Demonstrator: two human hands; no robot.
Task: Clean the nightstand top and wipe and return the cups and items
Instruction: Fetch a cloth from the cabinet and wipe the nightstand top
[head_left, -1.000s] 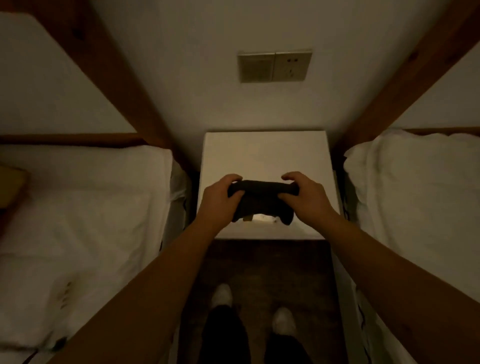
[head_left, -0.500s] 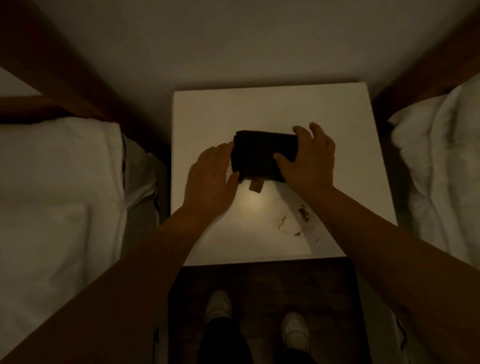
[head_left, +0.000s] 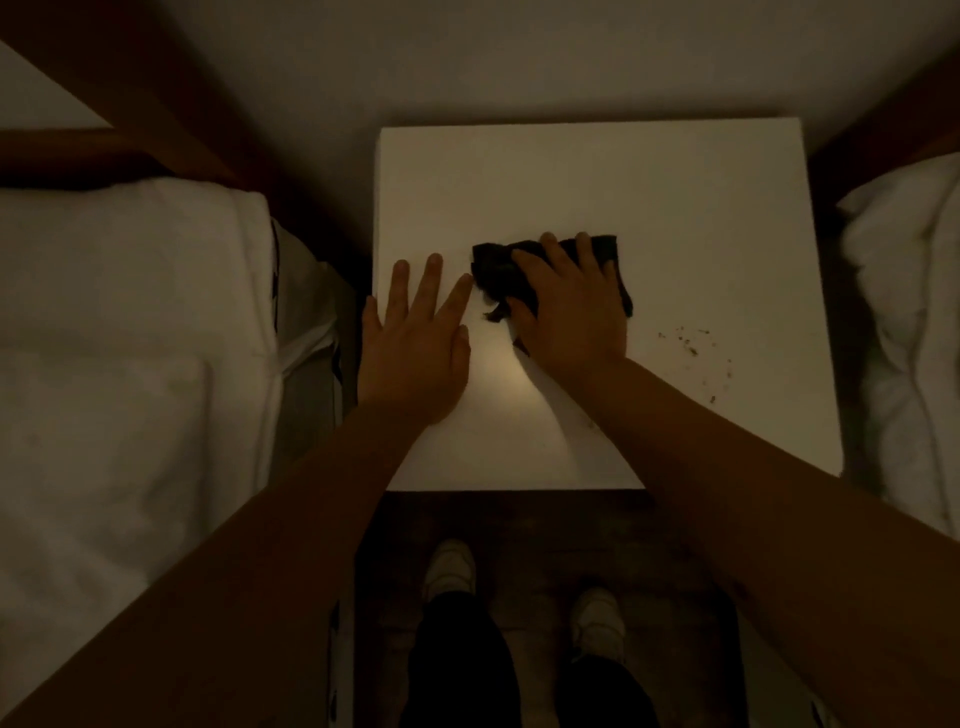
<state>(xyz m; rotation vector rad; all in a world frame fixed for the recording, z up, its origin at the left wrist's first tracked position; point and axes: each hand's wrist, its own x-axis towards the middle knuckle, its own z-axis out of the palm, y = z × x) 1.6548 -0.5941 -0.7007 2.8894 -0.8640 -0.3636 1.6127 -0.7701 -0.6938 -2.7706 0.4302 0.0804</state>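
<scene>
Cloth: the dark cloth (head_left: 550, 270) lies bunched on the middle of the nightstand top, its far edge and right corner sticking out past your fingers.
Right hand: your right hand (head_left: 566, 306) lies palm-down on the cloth, fingers spread and nearly straight, pressing it to the surface rather than curling round it.
Left hand: your left hand (head_left: 415, 332) rests flat on the top just left of the cloth, fingers straight and apart, holding nothing; the index fingertip comes close to the cloth's left edge, and you cannot tell whether it touches.
Nightstand: the white nightstand (head_left: 597, 182) stands against the wall, its square top showing a bright patch of light below your hands.
Dirt: dark specks (head_left: 691, 348) are scattered on the top to the right of your right hand, near the right edge.
Beds: a white bed (head_left: 130, 338) lies to your left, and white bedding (head_left: 909, 312) to your right, each just beside the nightstand.
Floor: your white shoes (head_left: 449, 566) and dark trousers show on the dark floor before the nightstand's front edge.
</scene>
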